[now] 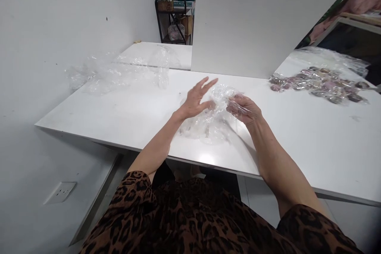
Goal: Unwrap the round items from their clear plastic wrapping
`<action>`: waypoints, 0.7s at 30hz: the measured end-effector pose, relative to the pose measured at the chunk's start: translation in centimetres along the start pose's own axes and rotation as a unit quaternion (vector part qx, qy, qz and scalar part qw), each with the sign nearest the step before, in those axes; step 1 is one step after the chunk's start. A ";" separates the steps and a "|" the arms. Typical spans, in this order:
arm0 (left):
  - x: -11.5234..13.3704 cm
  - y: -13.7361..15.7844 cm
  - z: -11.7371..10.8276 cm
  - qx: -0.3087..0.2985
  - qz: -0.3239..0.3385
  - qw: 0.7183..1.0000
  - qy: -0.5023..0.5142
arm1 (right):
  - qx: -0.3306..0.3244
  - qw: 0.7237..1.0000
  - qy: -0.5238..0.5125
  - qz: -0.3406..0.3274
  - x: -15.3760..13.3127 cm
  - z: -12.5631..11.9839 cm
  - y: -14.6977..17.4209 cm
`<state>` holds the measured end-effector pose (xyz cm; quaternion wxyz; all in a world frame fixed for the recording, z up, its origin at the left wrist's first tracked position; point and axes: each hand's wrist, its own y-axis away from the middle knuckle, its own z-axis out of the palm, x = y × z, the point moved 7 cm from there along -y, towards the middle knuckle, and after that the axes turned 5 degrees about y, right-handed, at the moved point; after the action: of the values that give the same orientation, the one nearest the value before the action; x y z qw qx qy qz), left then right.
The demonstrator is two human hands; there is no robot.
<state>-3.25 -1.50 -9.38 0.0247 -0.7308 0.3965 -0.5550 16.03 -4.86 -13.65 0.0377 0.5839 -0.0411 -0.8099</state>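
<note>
The left hand point(195, 101) is spread wide above the white table point(125, 121), thumb beside the crumpled plastic point(222, 93) – I cannot tell if they touch. The right hand point(251, 111) pinches a small wrapped piece point(236, 108) at the plastic's right side. Loose clear film point(119, 73) lies far left; a pile of wrapped pieces point(323, 83) – many, close together – lies far right.

A dark shelf point(179, 10) holds what look like boxes point(165, 6).

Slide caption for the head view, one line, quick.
Right hand holding crinkled clear plastic, left hand open beside it, over a white table.
</note>
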 end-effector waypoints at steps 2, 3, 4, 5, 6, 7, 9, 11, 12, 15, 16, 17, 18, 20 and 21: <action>-0.4 0.3 1.6 -0.077 -0.021 0.996 0.039 | -0.045 0.998 0.022 0.026 0.5 0.4 0.1; -0.7 0.5 2.1 -0.096 -0.040 0.992 0.070 | -0.055 0.997 0.031 0.036 0.8 0.4 0.1; -1.1 0.6 2.5 -0.103 -0.063 0.987 0.102 | -0.054 0.997 0.039 0.044 1.0 0.3 0.0; -1.6 0.6 2.8 -0.098 -0.090 0.982 0.132 | -0.042 0.997 0.044 0.048 1.2 0.1 -0.2; -2.2 0.7 2.8 -0.083 -0.117 0.977 0.158 | -0.022 0.997 0.049 0.050 1.4 -0.2 -0.3; -2.9 0.7 2.7 -0.060 -0.145 0.971 0.180 | 0.002 0.997 0.051 0.049 1.5 -0.4 -0.4; -4.2 0.7 2.1 0.001 -0.187 0.963 0.196 | 0.039 0.997 0.045 0.050 1.8 -0.6 -0.5; -5.2 0.7 0.8 0.065 -0.197 0.965 0.161 | 0.041 0.996 0.036 0.065 2.2 -0.3 -0.5; -5.4 0.7 0.2 0.083 -0.194 0.968 0.133 | 0.033 0.996 0.039 0.076 2.4 -0.1 -0.4; -5.7 0.7 -0.4 0.052 -0.203 0.972 0.106 | 0.014 0.993 0.078 0.086 2.5 0.2 -0.1; -5.7 0.8 -0.3 0.025 -0.217 0.968 0.122 | 0.013 0.993 0.092 0.074 2.3 0.1 -0.1; -5.6 0.9 -0.1 0.001 -0.229 0.963 0.141 | 0.012 0.993 0.104 0.056 2.0 0.1 -0.1; -5.5 1.0 -0.1 -0.016 -0.239 0.958 0.157 | 0.011 0.993 0.115 0.034 1.7 0.0 -0.1; -5.1 1.0 -0.3 -0.029 -0.248 0.953 0.173 | 0.013 0.991 0.129 -0.015 0.7 -0.2 -0.1; -4.8 1.0 -0.5 -0.034 -0.249 0.951 0.179 | 0.017 0.990 0.134 -0.040 0.3 -0.3 -0.1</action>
<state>-4.55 0.99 -13.48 -0.2100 -0.6957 0.2185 -0.6513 16.22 -4.80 -14.00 0.0004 0.6891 -0.0265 -0.7241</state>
